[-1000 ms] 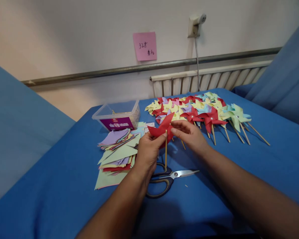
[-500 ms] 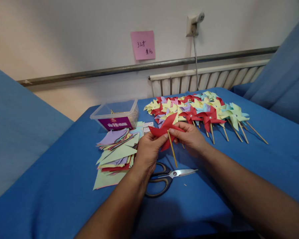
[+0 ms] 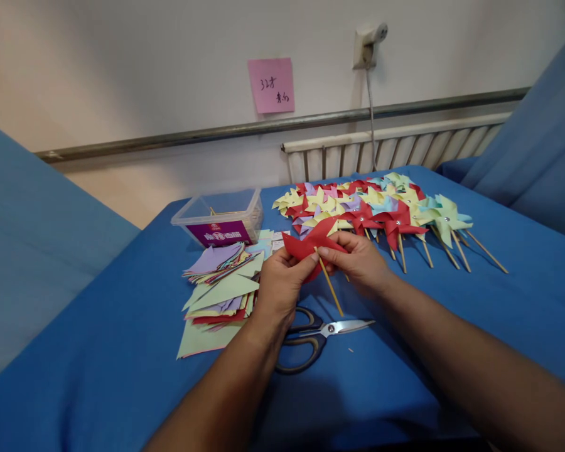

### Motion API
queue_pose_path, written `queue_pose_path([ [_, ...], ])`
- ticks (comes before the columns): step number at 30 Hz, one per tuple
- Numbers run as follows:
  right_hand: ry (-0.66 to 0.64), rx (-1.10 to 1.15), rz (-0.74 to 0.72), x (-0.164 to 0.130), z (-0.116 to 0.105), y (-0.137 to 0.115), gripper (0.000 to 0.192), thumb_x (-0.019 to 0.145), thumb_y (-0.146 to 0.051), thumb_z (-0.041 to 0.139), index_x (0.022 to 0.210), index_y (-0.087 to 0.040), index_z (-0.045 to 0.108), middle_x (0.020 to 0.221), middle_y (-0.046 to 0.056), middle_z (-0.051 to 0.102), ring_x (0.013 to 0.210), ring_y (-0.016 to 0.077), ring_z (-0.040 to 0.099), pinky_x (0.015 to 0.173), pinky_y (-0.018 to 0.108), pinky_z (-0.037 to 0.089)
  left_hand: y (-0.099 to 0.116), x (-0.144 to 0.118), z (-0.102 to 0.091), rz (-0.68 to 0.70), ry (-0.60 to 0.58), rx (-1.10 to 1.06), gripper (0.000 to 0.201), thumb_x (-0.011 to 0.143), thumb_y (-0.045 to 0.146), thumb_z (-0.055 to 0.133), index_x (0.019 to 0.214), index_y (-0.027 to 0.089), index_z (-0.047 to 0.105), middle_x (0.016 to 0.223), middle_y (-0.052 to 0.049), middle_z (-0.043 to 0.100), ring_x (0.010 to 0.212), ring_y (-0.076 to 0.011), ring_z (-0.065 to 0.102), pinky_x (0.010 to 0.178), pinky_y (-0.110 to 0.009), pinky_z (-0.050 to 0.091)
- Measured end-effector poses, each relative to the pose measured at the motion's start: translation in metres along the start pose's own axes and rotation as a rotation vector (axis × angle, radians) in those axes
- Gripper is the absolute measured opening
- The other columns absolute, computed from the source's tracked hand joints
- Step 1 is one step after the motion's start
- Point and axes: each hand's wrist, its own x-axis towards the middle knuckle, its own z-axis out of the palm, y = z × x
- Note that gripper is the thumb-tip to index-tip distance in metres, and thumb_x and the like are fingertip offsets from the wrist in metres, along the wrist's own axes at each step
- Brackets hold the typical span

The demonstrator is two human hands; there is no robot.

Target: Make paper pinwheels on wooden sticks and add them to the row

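Note:
Both hands hold one red paper pinwheel (image 3: 311,242) above the blue table (image 3: 122,351). My left hand (image 3: 279,285) pinches its left side with thumb and fingers. My right hand (image 3: 360,260) grips its right side where the thin wooden stick (image 3: 332,290) meets the paper. The stick slants down to the right from the pinwheel's middle, and its lower end hangs just above the scissors (image 3: 317,336).
A row of finished pinwheels (image 3: 381,210) in several colours lies at the back right. A stack of cut coloured paper (image 3: 219,282) lies to the left, with a clear plastic box (image 3: 221,220) behind it. A radiator (image 3: 390,150) runs along the wall.
The stick has swung from upright to slanting down to the right. My right hand has shifted slightly nearer along the pinwheel's right side.

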Motion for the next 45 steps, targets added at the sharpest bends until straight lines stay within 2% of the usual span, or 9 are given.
queue_pose_path([
  [4,-0.071,0.026,-0.017,0.000,-0.002,0.001,0.028,0.066,-0.037,0.081,0.073,-0.018,0.061,0.059,-0.006,0.058,0.053,0.0090,0.052,0.054,0.023,0.044,0.003,-0.001,0.000,0.036,0.014,0.018,0.036,0.054,0.026,0.087,0.084,0.012,0.073,0.082,-0.006,0.075,0.071,-0.0167,0.067,0.076,-0.030,0.051],
  [9,-0.098,0.027,-0.026,0.002,-0.006,0.004,0.028,0.068,-0.038,0.081,0.073,-0.018,0.061,0.059,-0.005,0.058,0.054,0.0090,0.053,0.056,0.023,0.044,0.005,-0.002,0.000,0.021,0.022,0.009,0.036,0.053,0.025,0.087,0.083,0.011,0.073,0.079,-0.005,0.075,0.068,-0.0150,0.066,0.072,-0.028,0.051],
  [25,-0.038,-0.040,-0.019,0.005,-0.007,0.009,0.033,0.067,-0.043,0.081,0.071,-0.018,0.061,0.057,-0.005,0.057,0.053,0.0093,0.050,0.054,0.024,0.040,0.002,0.001,-0.003,-0.051,0.001,-0.040,0.039,0.054,0.028,0.088,0.085,0.010,0.073,0.077,-0.007,0.075,0.065,-0.0141,0.066,0.068,-0.025,0.051],
  [30,-0.052,-0.093,-0.044,0.006,-0.008,0.007,0.032,0.069,-0.044,0.079,0.072,-0.018,0.062,0.059,-0.005,0.057,0.054,0.0099,0.052,0.054,0.025,0.040,0.006,0.000,-0.004,-0.063,0.013,0.010,0.038,0.055,0.031,0.088,0.082,0.009,0.074,0.074,-0.007,0.074,0.060,-0.0127,0.063,0.064,-0.024,0.050],
  [36,-0.060,-0.117,-0.053,0.004,-0.007,0.003,0.032,0.070,-0.045,0.078,0.072,-0.018,0.060,0.059,-0.005,0.056,0.054,0.0095,0.051,0.054,0.024,0.040,0.006,0.003,-0.007,-0.052,-0.007,0.082,0.041,0.058,0.036,0.087,0.087,0.009,0.075,0.077,-0.008,0.074,0.064,-0.0149,0.064,0.064,-0.026,0.050],
  [41,-0.040,-0.171,-0.055,0.003,-0.005,0.000,0.035,0.067,-0.048,0.077,0.071,-0.019,0.059,0.058,-0.005,0.055,0.054,0.0103,0.051,0.054,0.025,0.041,0.005,0.004,-0.008,-0.034,0.042,0.135,0.041,0.057,0.037,0.087,0.084,0.009,0.074,0.075,-0.007,0.073,0.061,-0.0131,0.061,0.060,-0.024,0.048],
  [45,-0.034,-0.189,-0.066,0.002,-0.005,-0.002,0.035,0.068,-0.049,0.076,0.070,-0.019,0.059,0.058,-0.005,0.055,0.054,0.0106,0.051,0.054,0.025,0.040,0.007,0.003,-0.007,-0.041,0.018,0.128,0.040,0.058,0.037,0.086,0.084,0.009,0.075,0.075,-0.007,0.074,0.062,-0.0130,0.062,0.062,-0.024,0.049],
])
